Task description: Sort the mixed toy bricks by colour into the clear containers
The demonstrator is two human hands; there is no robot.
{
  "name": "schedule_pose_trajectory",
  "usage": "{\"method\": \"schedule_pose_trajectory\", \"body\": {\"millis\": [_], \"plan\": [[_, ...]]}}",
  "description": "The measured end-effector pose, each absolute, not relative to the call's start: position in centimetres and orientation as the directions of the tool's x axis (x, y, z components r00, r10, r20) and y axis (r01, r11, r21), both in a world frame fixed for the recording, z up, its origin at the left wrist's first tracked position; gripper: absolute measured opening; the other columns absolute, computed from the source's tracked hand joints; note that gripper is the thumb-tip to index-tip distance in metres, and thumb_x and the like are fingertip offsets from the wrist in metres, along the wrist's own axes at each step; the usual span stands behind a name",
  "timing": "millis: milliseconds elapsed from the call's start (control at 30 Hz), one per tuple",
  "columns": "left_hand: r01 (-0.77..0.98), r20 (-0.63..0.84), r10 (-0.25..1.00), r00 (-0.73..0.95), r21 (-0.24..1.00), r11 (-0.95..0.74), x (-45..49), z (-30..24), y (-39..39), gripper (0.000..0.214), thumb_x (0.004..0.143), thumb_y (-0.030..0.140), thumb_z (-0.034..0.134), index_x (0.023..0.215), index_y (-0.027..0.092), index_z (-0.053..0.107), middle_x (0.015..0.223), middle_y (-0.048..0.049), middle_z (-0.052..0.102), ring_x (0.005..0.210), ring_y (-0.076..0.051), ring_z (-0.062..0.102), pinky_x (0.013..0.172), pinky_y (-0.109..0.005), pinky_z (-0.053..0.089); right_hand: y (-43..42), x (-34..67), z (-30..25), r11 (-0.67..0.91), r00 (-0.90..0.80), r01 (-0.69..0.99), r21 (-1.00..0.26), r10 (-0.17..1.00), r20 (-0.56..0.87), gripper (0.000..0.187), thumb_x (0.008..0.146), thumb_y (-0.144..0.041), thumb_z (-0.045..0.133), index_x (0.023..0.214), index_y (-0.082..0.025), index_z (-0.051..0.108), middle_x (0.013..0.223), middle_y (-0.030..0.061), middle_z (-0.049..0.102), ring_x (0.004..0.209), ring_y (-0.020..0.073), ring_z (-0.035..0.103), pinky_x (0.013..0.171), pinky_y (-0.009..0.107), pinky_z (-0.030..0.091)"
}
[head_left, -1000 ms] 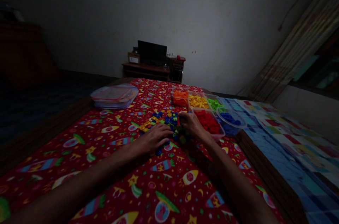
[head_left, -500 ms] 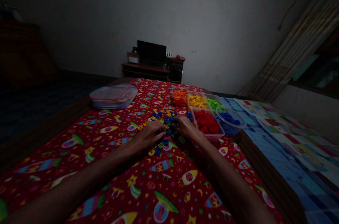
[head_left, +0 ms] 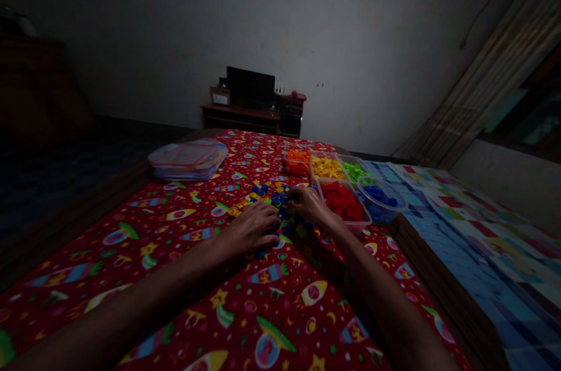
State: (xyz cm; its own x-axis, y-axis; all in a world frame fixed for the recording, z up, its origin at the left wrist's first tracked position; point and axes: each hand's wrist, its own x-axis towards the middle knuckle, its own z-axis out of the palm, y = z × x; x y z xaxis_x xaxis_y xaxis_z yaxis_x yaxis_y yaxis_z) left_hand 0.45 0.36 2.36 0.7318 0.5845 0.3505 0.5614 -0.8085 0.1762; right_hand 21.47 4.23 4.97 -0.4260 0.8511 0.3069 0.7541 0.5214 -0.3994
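A loose pile of small blue, yellow and green plastic building pieces (head_left: 277,197) lies on the red patterned cloth (head_left: 245,312). Over the near left side of the pile rests my left hand (head_left: 256,225), its fingers stretched forward and the thumb apart, covering some pieces. My right hand (head_left: 310,205) is at the pile's right side with its fingers curled together. Whatever is at its fingertips is dark and too small to name. Beside that hand stands a clear tub of red pieces (head_left: 342,201).
Behind the red tub are containers of orange pieces (head_left: 298,162), yellow pieces (head_left: 328,167) and green pieces (head_left: 355,172). A round tub of blue pieces (head_left: 380,197) stands at the right edge. Stacked clear lids (head_left: 188,159) lie at the left. A monitor (head_left: 250,87) stands farther back.
My left hand has shifted slightly right and nearer, now covering pieces that showed below it. My right hand has moved a little right and away, fingers still curled.
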Motion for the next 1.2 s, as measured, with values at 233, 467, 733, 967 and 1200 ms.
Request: {"method": "schedule_pose_trajectory", "body": {"millis": [233, 467, 733, 967, 1200], "plan": [[0.567, 0.333, 0.643, 0.689, 0.306, -0.765, -1.8, 1.4, 2.7, 0.028, 0.087, 0.042, 0.056, 0.104, 0.022, 0.065, 0.107, -0.0061, 0.064, 0.101, -0.021, 0.057, 0.091, -0.032, 0.043, 2.3, 21.4, 4.2, 0.665, -0.569, 0.688, -0.292, 0.743, 0.352, 0.024, 0.081, -0.009, 0.055, 0.103, -0.014, 0.065, 0.1, 0.009, 0.065, 0.098, 0.0195, 0.057, 0.088, 0.03, 0.044], [0.507, 0.35, 0.65, 0.675, 0.421, -0.753, -3.9, 0.0, 4.4, 0.029, 0.089, 0.036, 0.054, 0.113, 0.022, 0.062, 0.115, -0.0065, 0.061, 0.107, -0.02, 0.055, 0.095, -0.031, 0.042, 1.8, 19.6, 0.2, 0.755, -0.664, 0.644, -0.119, 0.63, 0.403, 0.027, 0.083, -0.002, 0.044, 0.105, -0.014, 0.056, 0.103, 0.0116, 0.057, 0.1, 0.0193, 0.051, 0.091, 0.034, 0.043], [0.55, 0.307, 0.664, 0.682, 0.384, -0.742, -3.8, 1.4, 4.6, 0.023, 0.086, 0.021, 0.048, 0.102, 0.019, 0.064, 0.103, -0.0038, 0.066, 0.096, -0.016, 0.059, 0.087, -0.025, 0.045, 2.1, 19.9, 2.8, 0.706, -0.608, 0.653, -0.275, 0.705, 0.365, 0.018, 0.082, -0.006, 0.048, 0.089, -0.013, 0.062, 0.083, 0.0057, 0.061, 0.077, 0.0144, 0.051, 0.072, 0.025, 0.041], [0.622, 0.282, 0.729, 0.623, 0.386, -0.681, -3.7, 2.3, 4.8, 0.03, 0.077, 0.014, 0.046, 0.1, 0.019, 0.066, 0.105, -0.005, 0.068, 0.096, -0.018, 0.061, 0.086, -0.027, 0.048, 2.6, 21.3, 7.4, 0.553, -0.408, 0.669, -0.497, 0.832, 0.376, 0.025, 0.078, -0.01, 0.054, 0.096, -0.017, 0.071, 0.088, 0.0045, 0.071, 0.078, 0.0143, 0.061, 0.07, 0.023, 0.043], [0.698, 0.28, 0.784, 0.553, 0.357, -0.62, -4.2, 2.6, 5.4, 0.028, 0.08, 0.028, 0.046, 0.094, 0.018, 0.069, 0.097, -0.0077, 0.07, 0.088, -0.019, 0.064, 0.08, -0.027, 0.049, 3.4, 29.4, 11.8, 0.338, -0.115, 0.893, -0.296, 0.808, 0.578, 0.025, 0.081, -0.014, 0.051, 0.095, -0.015, 0.073, 0.088, 0.0082, 0.072, 0.078, 0.016, 0.064, 0.071, 0.024, 0.044]]}}
